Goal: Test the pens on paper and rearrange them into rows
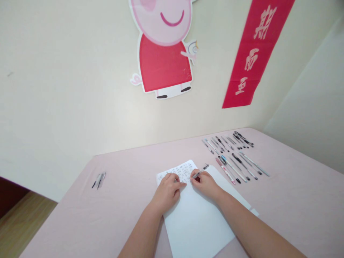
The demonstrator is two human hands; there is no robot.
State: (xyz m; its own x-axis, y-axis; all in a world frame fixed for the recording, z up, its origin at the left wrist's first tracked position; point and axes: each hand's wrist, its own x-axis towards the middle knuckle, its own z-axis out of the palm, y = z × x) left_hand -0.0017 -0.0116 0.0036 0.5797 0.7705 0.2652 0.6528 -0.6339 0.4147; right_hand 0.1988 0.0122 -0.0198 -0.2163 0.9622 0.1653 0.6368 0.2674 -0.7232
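Observation:
A white sheet of paper lies on the pink table, with small handwriting along its far end. My right hand is closed on a pen, whose tip rests on the written part. My left hand presses on the sheet's far left corner, fingers curled with the index finger stretched toward the pen tip. It holds nothing that I can see.
Two rows of several pens lie on the table to the right of the paper. Two or three more pens lie near the left edge. A cartoon pig cutout and a red banner hang on the wall behind.

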